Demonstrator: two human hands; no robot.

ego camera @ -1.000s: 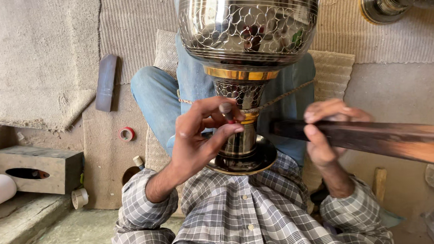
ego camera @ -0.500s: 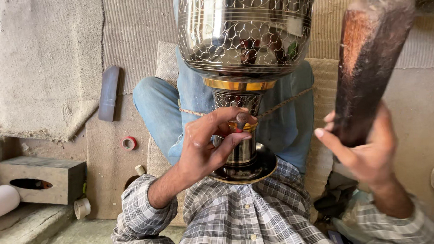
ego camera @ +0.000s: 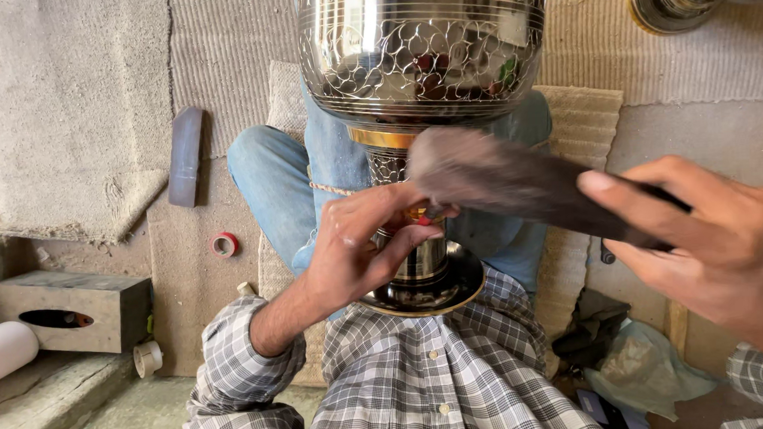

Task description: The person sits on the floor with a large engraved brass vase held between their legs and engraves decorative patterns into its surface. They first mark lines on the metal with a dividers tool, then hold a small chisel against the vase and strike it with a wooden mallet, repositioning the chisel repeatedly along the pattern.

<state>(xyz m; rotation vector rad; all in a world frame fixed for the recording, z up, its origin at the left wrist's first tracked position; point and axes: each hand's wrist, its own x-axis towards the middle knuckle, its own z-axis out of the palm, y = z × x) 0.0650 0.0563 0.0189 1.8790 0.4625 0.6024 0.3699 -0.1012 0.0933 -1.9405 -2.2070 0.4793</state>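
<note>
Against the narrow stem of the engraved metal vessel (ego camera: 422, 58), the left hand (ego camera: 357, 250) fingers pinch a small part, while the right hand (ego camera: 709, 243) closes on a dark wooden mallet (ego camera: 517, 178) just beside it, where short, light blows seem wise.

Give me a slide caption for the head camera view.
Left hand pinches the engraved metal vessel at its stem; right hand swings a dark wooden mallet.

Soft, even daylight, glare on the polished metal vessel (ego camera: 421, 50), and the swinging wooden mallet (ego camera: 517, 183) motion-blurred.
</note>
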